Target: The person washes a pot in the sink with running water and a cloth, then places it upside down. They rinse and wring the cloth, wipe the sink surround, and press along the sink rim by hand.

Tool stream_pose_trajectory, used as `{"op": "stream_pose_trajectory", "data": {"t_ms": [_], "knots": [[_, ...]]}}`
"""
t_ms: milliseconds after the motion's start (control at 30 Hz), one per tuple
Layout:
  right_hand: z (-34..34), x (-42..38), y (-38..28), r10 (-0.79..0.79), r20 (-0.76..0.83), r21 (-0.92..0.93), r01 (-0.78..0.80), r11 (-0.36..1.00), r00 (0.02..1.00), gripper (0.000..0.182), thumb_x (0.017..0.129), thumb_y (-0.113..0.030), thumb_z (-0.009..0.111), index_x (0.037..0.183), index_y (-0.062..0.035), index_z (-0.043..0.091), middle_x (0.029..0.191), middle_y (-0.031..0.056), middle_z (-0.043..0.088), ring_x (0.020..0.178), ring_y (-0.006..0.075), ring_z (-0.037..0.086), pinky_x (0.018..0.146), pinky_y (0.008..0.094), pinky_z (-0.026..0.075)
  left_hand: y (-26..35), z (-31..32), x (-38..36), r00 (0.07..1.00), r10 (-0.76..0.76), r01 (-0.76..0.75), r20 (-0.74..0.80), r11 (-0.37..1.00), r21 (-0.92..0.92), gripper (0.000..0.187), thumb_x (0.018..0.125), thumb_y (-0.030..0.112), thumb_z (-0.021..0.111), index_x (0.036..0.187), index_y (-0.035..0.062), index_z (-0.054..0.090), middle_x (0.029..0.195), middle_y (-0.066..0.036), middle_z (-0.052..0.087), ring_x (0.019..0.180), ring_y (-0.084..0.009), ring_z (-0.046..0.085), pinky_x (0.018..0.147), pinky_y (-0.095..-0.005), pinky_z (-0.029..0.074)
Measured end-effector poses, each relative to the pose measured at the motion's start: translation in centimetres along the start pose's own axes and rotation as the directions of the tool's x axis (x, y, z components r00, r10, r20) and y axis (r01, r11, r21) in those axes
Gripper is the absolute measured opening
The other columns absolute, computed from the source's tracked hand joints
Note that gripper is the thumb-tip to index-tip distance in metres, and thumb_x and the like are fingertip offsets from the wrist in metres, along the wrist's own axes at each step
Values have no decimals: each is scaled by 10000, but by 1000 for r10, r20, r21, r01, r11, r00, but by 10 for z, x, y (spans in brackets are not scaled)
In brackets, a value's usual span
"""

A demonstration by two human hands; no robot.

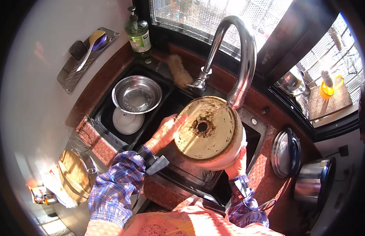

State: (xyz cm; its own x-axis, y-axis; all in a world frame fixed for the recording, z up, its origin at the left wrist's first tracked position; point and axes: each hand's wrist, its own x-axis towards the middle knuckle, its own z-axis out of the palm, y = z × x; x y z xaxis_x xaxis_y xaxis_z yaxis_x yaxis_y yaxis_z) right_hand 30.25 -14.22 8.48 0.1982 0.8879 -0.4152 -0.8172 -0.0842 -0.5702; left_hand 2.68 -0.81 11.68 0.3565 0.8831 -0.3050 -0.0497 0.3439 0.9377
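A round pot, resembling a flowerpot, is tilted over the dark sink, close under the chrome faucet. Its cream-coloured face is turned toward me, with a dark hole in the middle and brown dirt scattered around it. My left hand grips its left edge, thumb side along the rim. From the lower right, my right hand supports the pale outer wall, some fingers hidden by the pot. Both sleeves are plaid, with dark bands around the wrists.
In the left basin, a steel bowl overlaps a white dish. A green soap bottle and a brown loofah sit behind. A wooden board stands left; a lid and steel pot are right.
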Motion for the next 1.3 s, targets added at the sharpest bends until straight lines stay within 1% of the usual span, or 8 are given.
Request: {"op": "stream_pose_trajectory", "data": {"t_ms": [133, 233, 367, 433, 600, 867, 1133, 1300], "knots": [[0, 4, -7, 10, 78, -92, -3, 996, 997, 574, 990, -414, 608, 1440, -80, 483, 1374, 79, 591, 1222, 252, 579, 1045, 444, 469, -4, -9, -8, 940, 336, -179, -66, 647, 742, 239, 1020, 273, 501, 1080, 85, 635, 902, -171, 656, 832, -390, 636, 714, -430, 521], [35, -6, -18, -59, 94, -243, 81, 967, 994, 514, 977, -350, 654, 1345, -4, 559, 1230, 90, 663, 1063, 236, 657, 932, 399, 534, -8, -18, -6, 919, 310, -76, -244, 746, 661, 290, 999, 289, 574, 1072, 20, 653, 915, -161, 682, 862, -232, 684, 799, -369, 522], [83, -11, -4, 169, 472, -869, 424, 256, 866, 302, 947, -332, 683, 1019, -40, 716, 869, 82, 711, 823, 214, 693, 731, 382, 528, 27, -20, -14, 923, 369, -224, -110, 745, 628, 296, 1014, 288, 586, 1111, 19, 659, 977, -123, 697, 906, -212, 675, 825, -329, 522], [81, -3, 26, 148, 722, -661, 737, -143, 676, 263, 871, -258, 742, 785, -44, 616, 731, 117, 626, 692, 296, 638, 610, 429, 464, 38, -14, -20, 902, 427, -289, -67, 711, 641, 347, 999, 342, 614, 1095, 12, 663, 953, -109, 685, 871, -199, 661, 802, -328, 521], [69, 2, 56, 348, 820, -375, 886, -274, 454, 263, 845, -318, 715, 762, -103, 587, 768, 61, 582, 797, 271, 605, 714, 413, 448, 25, -15, -20, 979, -18, 171, -202, 605, 777, 540, 850, 469, 699, 1018, -17, 532, 898, -229, 676, 897, -384, 676, 783, -456, 514], [45, -4, 62, 383, 744, -556, 825, -98, 547, 307, 785, -297, 779, 993, -108, 656, 943, 69, 620, 906, 289, 621, 803, 389, 469, -32, -29, -21, 974, 121, 77, -190, 613, 786, 300, 781, 153, 563, 1030, 11, 475, 903, -274, 638, 910, -502, 616, 816, -538, 471], [55, 59, 47, 336, 230, -865, 33, 501, 913, 401, 950, -58, 615, 1337, -38, 510, 1121, 40, 606, 1023, 110, 581, 881, 253, 490, -31, -19, -24, 976, 191, -3, -101, 480, 877, 206, 797, 155, 566, 975, 98, 480, 763, -236, 643, 794, -512, 613, 696, -602, 481], [-31, 169, 160, 254, 504, -859, 509, 52, 825, 289, 940, -131, 582, 1221, -66, 570, 1151, 102, 639, 1100, 247, 594, 976, 375, 466, -55, 12, -23, 875, 452, -332, 176, 293, 897, 215, 781, 98, 654, 984, 81, 585, 774, -86, 597, 680, -279, 683, 604, -427, 552]]}}
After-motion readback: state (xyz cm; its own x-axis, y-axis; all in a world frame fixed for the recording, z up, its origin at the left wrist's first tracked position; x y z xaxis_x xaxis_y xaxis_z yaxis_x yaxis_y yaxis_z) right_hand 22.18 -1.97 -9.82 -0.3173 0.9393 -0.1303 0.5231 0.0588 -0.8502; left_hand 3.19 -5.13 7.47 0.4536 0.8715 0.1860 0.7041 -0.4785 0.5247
